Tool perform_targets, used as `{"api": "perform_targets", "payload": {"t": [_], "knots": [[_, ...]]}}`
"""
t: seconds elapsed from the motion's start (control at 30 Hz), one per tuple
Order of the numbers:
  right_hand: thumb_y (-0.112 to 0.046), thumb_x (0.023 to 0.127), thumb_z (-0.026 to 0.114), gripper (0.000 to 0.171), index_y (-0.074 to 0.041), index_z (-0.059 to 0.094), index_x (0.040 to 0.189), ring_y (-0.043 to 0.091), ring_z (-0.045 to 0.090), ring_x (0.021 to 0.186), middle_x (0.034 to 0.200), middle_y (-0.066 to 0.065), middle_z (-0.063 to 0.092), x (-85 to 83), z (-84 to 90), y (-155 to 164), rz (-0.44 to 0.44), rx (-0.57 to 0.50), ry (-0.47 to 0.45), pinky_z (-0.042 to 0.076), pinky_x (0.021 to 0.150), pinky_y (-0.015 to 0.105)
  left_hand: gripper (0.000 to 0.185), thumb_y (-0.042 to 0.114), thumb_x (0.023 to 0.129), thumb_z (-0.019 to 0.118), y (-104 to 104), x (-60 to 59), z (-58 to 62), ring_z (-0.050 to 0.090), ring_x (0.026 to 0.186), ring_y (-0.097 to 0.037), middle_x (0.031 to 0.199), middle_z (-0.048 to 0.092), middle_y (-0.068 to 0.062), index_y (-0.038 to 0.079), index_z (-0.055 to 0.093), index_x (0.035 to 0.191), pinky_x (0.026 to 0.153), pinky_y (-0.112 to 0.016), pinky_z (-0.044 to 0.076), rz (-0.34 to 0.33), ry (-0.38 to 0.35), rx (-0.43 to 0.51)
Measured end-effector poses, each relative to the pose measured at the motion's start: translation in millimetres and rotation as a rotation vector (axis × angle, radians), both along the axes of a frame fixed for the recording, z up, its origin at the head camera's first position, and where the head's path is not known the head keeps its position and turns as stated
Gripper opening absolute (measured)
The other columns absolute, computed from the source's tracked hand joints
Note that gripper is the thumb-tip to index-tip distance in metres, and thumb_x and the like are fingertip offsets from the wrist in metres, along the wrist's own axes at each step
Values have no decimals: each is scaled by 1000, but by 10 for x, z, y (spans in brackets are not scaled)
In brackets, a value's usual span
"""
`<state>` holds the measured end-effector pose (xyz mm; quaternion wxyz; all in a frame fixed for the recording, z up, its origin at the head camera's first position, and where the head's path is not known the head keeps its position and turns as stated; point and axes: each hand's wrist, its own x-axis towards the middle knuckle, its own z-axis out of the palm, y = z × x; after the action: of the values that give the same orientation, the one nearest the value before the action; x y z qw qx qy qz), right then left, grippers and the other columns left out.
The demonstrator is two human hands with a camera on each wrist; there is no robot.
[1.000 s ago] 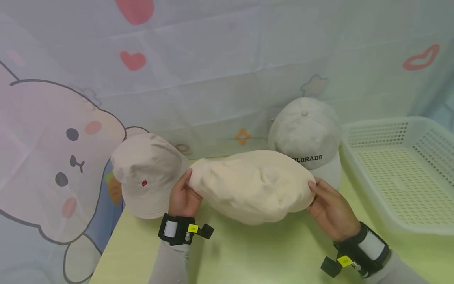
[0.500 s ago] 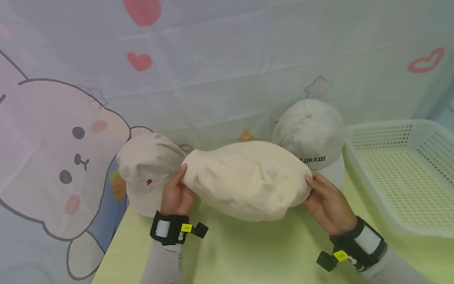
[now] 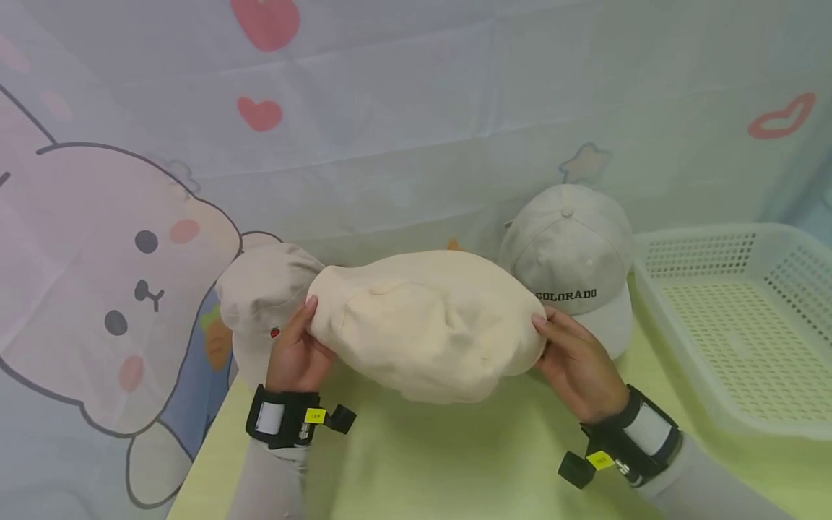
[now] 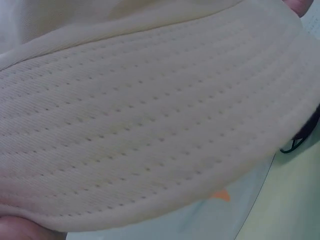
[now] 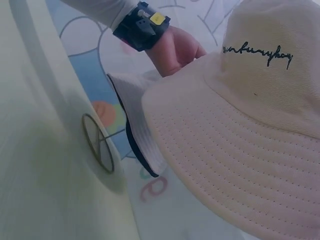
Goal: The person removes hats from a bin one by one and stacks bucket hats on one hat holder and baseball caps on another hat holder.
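Above table (image 3: 455, 462): both hands' fingers clamp cream hat (image 3: 422, 321) brim edges; basket (image 3: 734, 318) well right.

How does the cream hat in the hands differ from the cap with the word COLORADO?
The cream hat is held above the table by the left hand and right hand; the COLORADO cap rests on the table. The hat has a wide stitched brim and script lettering; the cap has block letters. The hat looks warmer in colour. Both are pale fabric.

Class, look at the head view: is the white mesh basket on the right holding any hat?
No: the basket shows only its perforated floor, while the cream hat is held between both hands over the table.
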<state>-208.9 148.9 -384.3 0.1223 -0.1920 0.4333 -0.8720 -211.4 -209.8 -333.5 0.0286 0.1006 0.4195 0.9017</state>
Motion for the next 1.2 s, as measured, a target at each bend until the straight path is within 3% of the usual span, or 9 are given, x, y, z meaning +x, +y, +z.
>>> {"api": "perform_targets", "payload": {"t": [0.2, 0.37, 0.57, 0.7, 0.8, 1.07, 1.2], "knots": [[-13, 110, 39, 24, -13, 59, 122, 7, 57, 104, 120, -4, 55, -51, 71, -113, 28, 1, -11, 51, 87, 21, 39, 21, 111, 30, -111, 52, 64, 49, 120, -11, 136, 44, 2, 15, 33, 149, 104, -23, 47, 12, 23, -5], [-12, 110, 38, 25, -12, 57, 126, 8, 55, 108, 122, -3, 55, -93, 134, -202, 51, 4, 0, 50, 92, 20, 43, 19, 111, 27, -170, 80, 103, 45, 128, -11, 145, 38, 1, 17, 25, 155, 110, -24, 43, -9, 79, 13], [-15, 110, 40, 22, -14, 57, 124, 8, 55, 101, 118, -3, 56, -146, 226, -318, 49, 43, -2, 50, 83, 21, 35, 17, 112, 22, -253, 91, 180, 48, 126, -14, 139, 42, -1, 15, 34, 145, 109, -26, 45, -12, 157, 20], [-15, 109, 42, 21, -13, 57, 124, 9, 54, 103, 118, -3, 56, -188, 293, -415, 45, 30, -5, 50, 85, 22, 34, 18, 112, 22, -293, 97, 277, 50, 122, -14, 135, 45, -2, 16, 39, 141, 107, -25, 47, 31, 170, -27], [-16, 109, 43, 19, -12, 57, 122, 10, 53, 103, 116, -3, 54, -211, 337, -488, 45, 21, -2, 50, 85, 22, 33, 18, 112, 25, -305, 96, 353, 50, 125, -16, 136, 44, -4, 16, 39, 142, 109, -26, 46, 48, 169, -14], [-17, 109, 44, 15, -14, 57, 115, 11, 54, 96, 108, -4, 56, -253, 453, -649, 41, 54, 2, 49, 83, 23, 31, 15, 111, 29, -330, 69, 510, 56, 122, -17, 135, 47, -6, 14, 38, 141, 108, -28, 49, 23, 209, 15], [-17, 108, 44, 15, -15, 57, 117, 12, 54, 101, 112, -3, 56, -282, 522, -717, 40, 62, 8, 49, 87, 24, 30, 15, 111, 31, -351, 62, 568, 56, 121, -17, 134, 47, -6, 14, 39, 140, 108, -28, 50, 9, 205, 39]]}}
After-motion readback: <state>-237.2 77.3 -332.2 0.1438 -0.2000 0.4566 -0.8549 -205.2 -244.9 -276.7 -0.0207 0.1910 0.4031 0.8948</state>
